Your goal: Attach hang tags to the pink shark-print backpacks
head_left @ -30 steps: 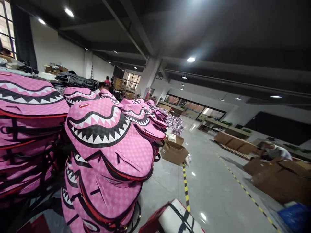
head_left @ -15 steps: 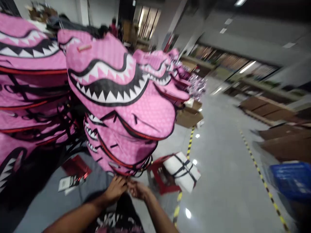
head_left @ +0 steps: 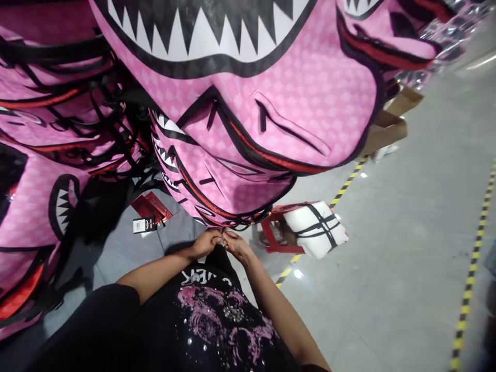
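A tall stack of pink backpacks printed with black-and-white shark mouths fills the upper half of the head view. My left hand and my right hand meet fingertip to fingertip just under the lowest bag of the stack, pinching something small at its bottom edge; what it is stays hidden by the fingers. Black straps and red-trimmed zippers hang from the bags above my hands. My black printed shirt covers the bottom of the view.
A second stack of pink bags stands to the left. A red stool with a white strapped cushion is right of my hands. Red hang tags lie on the grey floor. Yellow-black floor tape and a cardboard box lie at right.
The view has tilted from the hall down to the bottom of the bag stack. Both hands came into view and now sit closer together under the lowest bag.
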Motion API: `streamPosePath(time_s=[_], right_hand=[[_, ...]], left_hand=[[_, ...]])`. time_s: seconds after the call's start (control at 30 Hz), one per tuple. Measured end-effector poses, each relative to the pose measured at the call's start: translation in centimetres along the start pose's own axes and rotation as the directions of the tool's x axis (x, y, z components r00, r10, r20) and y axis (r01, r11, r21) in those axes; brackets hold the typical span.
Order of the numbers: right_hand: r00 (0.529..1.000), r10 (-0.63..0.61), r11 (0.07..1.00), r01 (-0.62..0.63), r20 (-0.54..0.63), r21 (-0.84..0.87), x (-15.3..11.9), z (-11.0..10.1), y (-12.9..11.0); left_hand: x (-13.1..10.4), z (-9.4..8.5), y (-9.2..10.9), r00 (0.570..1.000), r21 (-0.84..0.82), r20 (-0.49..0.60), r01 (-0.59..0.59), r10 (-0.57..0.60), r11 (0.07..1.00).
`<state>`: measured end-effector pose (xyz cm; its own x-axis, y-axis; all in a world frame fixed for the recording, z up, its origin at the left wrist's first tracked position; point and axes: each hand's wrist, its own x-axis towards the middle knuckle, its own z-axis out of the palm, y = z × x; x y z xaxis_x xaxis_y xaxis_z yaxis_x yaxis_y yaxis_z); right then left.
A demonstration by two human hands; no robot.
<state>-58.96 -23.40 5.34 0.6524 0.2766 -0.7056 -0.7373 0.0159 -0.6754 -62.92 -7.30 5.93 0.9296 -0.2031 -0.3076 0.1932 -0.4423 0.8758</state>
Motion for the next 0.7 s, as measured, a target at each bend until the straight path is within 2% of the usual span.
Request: streamPosePath(time_s=[0.1,0.3,0.7], right_hand=[[0.997,-0.016,1.0,0.016,-0.079,-0.007,0.4,0.6,1.1],[0.962,-0.154,0.987,0.139,-0.227,-0.079,1.0,1.7,2.7],[0.925,-0.306,0.935,0.246,-0.228,-0.254,1.4,1.5,3.4]], left_hand=[[-0.1,0.2,-0.1,0.999,-0.056,-0.005,0.035,-0.035,0.998],[0.0,0.7,-0.5,0.997,-0.133,0.015,0.071,-0.069,0.989],[0.1,1.2,-1.1,0.984,-0.14,0.023,0.177,-0.176,0.974]])
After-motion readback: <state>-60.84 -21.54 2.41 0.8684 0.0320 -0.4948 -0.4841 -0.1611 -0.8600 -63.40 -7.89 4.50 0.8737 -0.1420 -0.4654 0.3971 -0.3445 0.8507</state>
